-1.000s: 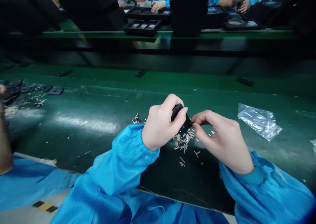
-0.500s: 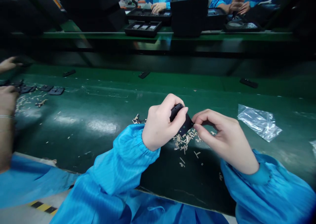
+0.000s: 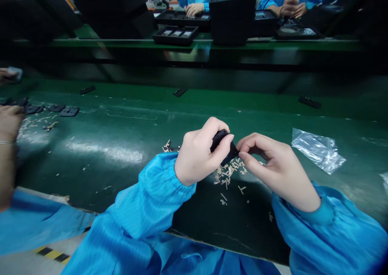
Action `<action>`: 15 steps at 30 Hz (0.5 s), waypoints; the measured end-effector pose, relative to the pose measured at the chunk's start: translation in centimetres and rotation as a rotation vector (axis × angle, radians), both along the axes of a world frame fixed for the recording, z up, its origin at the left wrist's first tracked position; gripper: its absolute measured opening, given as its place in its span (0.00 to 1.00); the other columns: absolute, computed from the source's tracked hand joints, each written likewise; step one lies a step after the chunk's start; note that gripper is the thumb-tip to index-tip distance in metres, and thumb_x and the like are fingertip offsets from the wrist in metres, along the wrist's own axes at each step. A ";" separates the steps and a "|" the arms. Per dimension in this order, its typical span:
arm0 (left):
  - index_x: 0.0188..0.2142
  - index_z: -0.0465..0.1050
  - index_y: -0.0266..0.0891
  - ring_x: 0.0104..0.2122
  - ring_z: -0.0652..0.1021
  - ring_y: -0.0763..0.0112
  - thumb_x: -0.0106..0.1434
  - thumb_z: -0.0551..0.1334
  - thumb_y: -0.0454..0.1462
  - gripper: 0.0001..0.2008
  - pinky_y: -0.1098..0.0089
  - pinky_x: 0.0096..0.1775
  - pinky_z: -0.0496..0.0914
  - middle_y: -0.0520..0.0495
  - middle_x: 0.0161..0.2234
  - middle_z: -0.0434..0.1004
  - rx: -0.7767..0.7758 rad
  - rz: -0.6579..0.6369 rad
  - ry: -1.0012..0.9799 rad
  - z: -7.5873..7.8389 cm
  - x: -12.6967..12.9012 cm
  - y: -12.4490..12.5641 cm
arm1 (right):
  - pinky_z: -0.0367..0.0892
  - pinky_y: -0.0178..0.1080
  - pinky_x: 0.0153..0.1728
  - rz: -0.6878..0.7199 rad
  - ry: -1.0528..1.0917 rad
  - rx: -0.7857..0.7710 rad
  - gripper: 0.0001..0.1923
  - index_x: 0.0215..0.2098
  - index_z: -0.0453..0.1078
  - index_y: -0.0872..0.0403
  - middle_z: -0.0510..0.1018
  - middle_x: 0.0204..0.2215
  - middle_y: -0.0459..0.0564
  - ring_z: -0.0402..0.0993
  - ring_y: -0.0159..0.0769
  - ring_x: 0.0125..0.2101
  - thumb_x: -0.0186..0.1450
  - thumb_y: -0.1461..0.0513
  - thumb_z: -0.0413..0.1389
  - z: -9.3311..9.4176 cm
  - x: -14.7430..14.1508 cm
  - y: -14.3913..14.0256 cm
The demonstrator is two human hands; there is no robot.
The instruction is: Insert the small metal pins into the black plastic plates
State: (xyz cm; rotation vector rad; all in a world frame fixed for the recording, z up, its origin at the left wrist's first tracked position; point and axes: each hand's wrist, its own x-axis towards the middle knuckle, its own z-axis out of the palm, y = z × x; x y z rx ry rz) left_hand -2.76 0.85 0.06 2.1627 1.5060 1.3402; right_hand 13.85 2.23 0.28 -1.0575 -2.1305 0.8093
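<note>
A small black plastic casing is held tilted over the green work surface, partly covered by my fingers. My left hand is closed around it, thumb on the near side. At the casing's right-hand corner, the thumb and index fingertip of my right hand pinch together; anything small between them is hidden. Beneath the casing lies a scatter of pale cut strips and scraps. Just beyond my left sleeve sits a small pile of dark and pale bits.
A clear plastic bag lies to the right. Along the back strip are dark slim parts. On the left, a co-worker's hand is beside flat black pieces. Across the bench, people work behind black trays and a stack.
My left hand and the casing have shifted slightly right, the casing tilting further. The slim parts at the back have slid right. A neighbour's far hand has moved, now with a pale item.
</note>
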 end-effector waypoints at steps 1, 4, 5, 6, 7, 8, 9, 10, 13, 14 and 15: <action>0.32 0.65 0.38 0.22 0.72 0.80 0.59 0.57 0.34 0.01 0.78 0.25 0.65 0.54 0.25 0.71 -0.003 -0.003 -0.003 0.0 0.0 0.0 | 0.64 0.34 0.28 -0.013 0.002 -0.007 0.05 0.27 0.63 0.53 0.71 0.26 0.45 0.68 0.32 0.27 0.59 0.69 0.51 -0.1 0.0 0.0; 0.31 0.65 0.38 0.22 0.71 0.81 0.59 0.57 0.34 0.01 0.79 0.25 0.65 0.55 0.24 0.71 -0.006 -0.011 -0.020 0.0 0.0 0.0 | 0.64 0.34 0.28 -0.058 0.011 -0.016 0.05 0.27 0.63 0.53 0.72 0.26 0.46 0.69 0.33 0.27 0.58 0.68 0.51 -0.2 0.0 -0.1; 0.31 0.65 0.38 0.22 0.71 0.81 0.59 0.57 0.34 0.01 0.79 0.25 0.64 0.55 0.24 0.71 -0.006 -0.010 -0.026 0.0 0.0 0.0 | 0.64 0.34 0.28 -0.072 0.014 -0.011 0.05 0.27 0.63 0.53 0.73 0.26 0.46 0.70 0.33 0.27 0.58 0.68 0.52 -0.2 0.0 -0.2; 0.31 0.65 0.38 0.21 0.71 0.81 0.59 0.57 0.34 0.01 0.79 0.25 0.64 0.55 0.24 0.71 -0.006 -0.007 -0.031 -0.1 0.0 0.0 | 0.64 0.35 0.28 -0.082 0.015 0.001 0.05 0.26 0.62 0.53 0.73 0.26 0.46 0.70 0.33 0.27 0.58 0.68 0.52 -0.3 0.0 -0.2; 0.31 0.65 0.38 0.21 0.71 0.81 0.60 0.57 0.34 0.01 0.79 0.25 0.64 0.55 0.24 0.71 -0.006 -0.004 -0.033 -0.1 0.1 0.0 | 0.64 0.35 0.28 -0.091 0.010 0.016 0.05 0.26 0.62 0.53 0.73 0.26 0.46 0.70 0.33 0.27 0.58 0.68 0.52 -0.3 -0.1 -0.3; 0.31 0.65 0.38 0.21 0.71 0.81 0.60 0.57 0.34 0.01 0.79 0.24 0.65 0.55 0.24 0.71 -0.003 -0.002 -0.033 -0.1 0.1 0.0 | 0.64 0.34 0.28 -0.096 0.002 0.033 0.05 0.26 0.62 0.53 0.73 0.26 0.45 0.70 0.32 0.27 0.57 0.69 0.52 -0.3 -0.1 -0.3; 0.31 0.65 0.38 0.21 0.71 0.81 0.59 0.57 0.34 0.01 0.79 0.25 0.65 0.55 0.24 0.70 -0.001 -0.001 -0.032 -0.1 0.1 0.0 | 0.64 0.34 0.28 -0.101 -0.007 0.052 0.05 0.26 0.62 0.53 0.73 0.26 0.45 0.70 0.32 0.27 0.57 0.69 0.52 -0.4 -0.1 -0.4; 0.31 0.65 0.38 0.20 0.71 0.81 0.59 0.57 0.33 0.01 0.79 0.24 0.65 0.55 0.24 0.70 0.000 -0.001 -0.031 -0.1 0.1 0.0 | 0.64 0.34 0.28 -0.107 -0.016 0.068 0.05 0.26 0.62 0.53 0.72 0.26 0.45 0.69 0.32 0.27 0.57 0.69 0.52 -0.4 -0.2 -0.4; 0.31 0.65 0.38 0.21 0.71 0.81 0.59 0.57 0.33 0.01 0.79 0.25 0.65 0.55 0.24 0.70 -0.004 -0.004 -0.029 -0.1 0.1 0.0 | 0.63 0.34 0.27 -0.114 -0.036 0.089 0.06 0.25 0.62 0.53 0.72 0.25 0.44 0.69 0.31 0.26 0.57 0.69 0.52 -0.5 -0.3 -0.4; 0.31 0.65 0.38 0.21 0.71 0.81 0.59 0.57 0.33 0.01 0.79 0.25 0.65 0.55 0.24 0.70 -0.002 -0.004 -0.031 -0.1 0.2 0.0 | 0.63 0.34 0.27 -0.116 -0.038 0.090 0.06 0.25 0.62 0.53 0.72 0.25 0.44 0.69 0.31 0.26 0.57 0.69 0.52 -0.5 -0.3 -0.4; 0.31 0.65 0.38 0.21 0.71 0.81 0.60 0.57 0.33 0.01 0.79 0.25 0.65 0.55 0.24 0.71 -0.001 -0.003 -0.032 0.0 0.2 0.0 | 0.63 0.34 0.27 -0.119 -0.038 0.089 0.06 0.25 0.62 0.53 0.72 0.25 0.44 0.69 0.31 0.26 0.57 0.69 0.52 -0.5 -0.4 -0.3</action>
